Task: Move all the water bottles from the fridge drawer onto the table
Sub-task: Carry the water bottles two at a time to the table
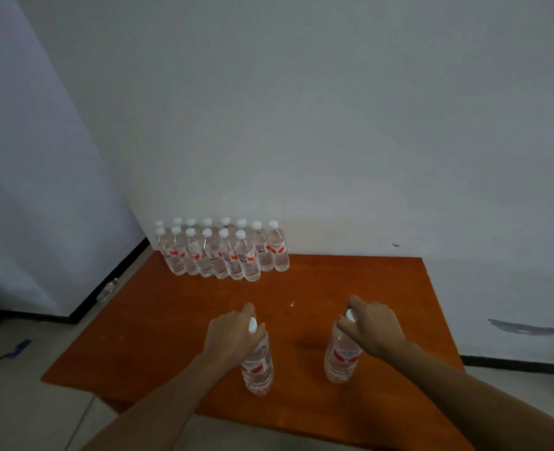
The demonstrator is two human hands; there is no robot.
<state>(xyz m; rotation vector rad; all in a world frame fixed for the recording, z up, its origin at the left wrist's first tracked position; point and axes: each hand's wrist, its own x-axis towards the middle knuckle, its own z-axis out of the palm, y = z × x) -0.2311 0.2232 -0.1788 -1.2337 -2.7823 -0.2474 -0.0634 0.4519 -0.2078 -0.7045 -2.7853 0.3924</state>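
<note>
**Two-handed placement at the table.** The left hand (233, 330) curls its fingers round the cap and neck of the left-hand bottle (257, 369). The right hand (371, 323) grips the right-hand bottle (340, 359) in the same way, from above. Both bottles are upright, long axes vertical, side by side but apart, over the near half of the orange table (158, 320). Whether their bases touch the top cannot be told. The standing group of bottles (223, 252) occupies the far left corner of the table, packed in two rows against the white wall (301, 125). From the hands it lies ahead and to the left, well apart, with bare tabletop between, and the left hand is the nearer. The front row stops short at its right end, so each bottle probably needs to go forward and leftward, kept vertical, the left one first so the arms do not cross. The fridge drawer is not in view, so how many bottles remain there cannot be told.
</note>
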